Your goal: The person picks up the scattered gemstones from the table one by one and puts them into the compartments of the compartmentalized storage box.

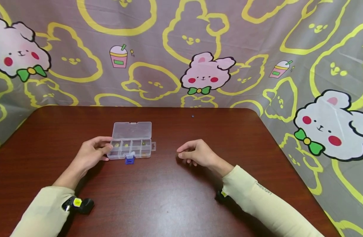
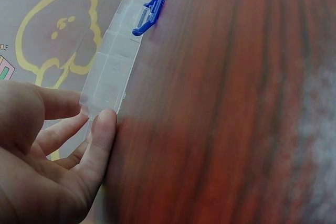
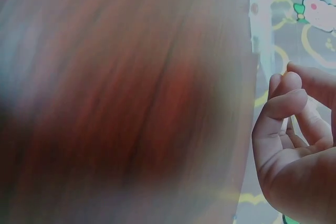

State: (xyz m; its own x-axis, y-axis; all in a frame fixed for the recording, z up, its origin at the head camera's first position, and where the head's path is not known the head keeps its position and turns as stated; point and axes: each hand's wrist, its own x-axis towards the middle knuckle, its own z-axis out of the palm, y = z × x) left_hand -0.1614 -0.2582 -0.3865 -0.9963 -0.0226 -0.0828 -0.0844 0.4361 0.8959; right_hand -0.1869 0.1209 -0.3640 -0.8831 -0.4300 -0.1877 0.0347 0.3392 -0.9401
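A clear plastic compartment box [image 1: 119, 153] lies on the table with its lid [image 1: 132, 130] raised at the back. Small yellowish pieces [image 1: 126, 145] lie in some compartments, with a greenish one [image 1: 144, 143] at the right. At the front edge is a blue plastic clasp [image 2: 152, 14]. My left hand [image 1: 94, 151] grips the box's left end between thumb and fingers. To the right of the box, apart from it, my right hand [image 1: 196, 153] hovers over the table. Its thumb and fingertips [image 3: 290, 81] come together; whether something tiny is between them I cannot make out.
The dark reddish-brown table [image 1: 169, 194] carries a tiny blue speck [image 1: 192, 116] near its back edge. A patterned cloth [image 1: 157, 52] with rabbit heads hangs behind and along the sides. A hanging tab [image 1: 153, 146] sticks out from the box's right end.
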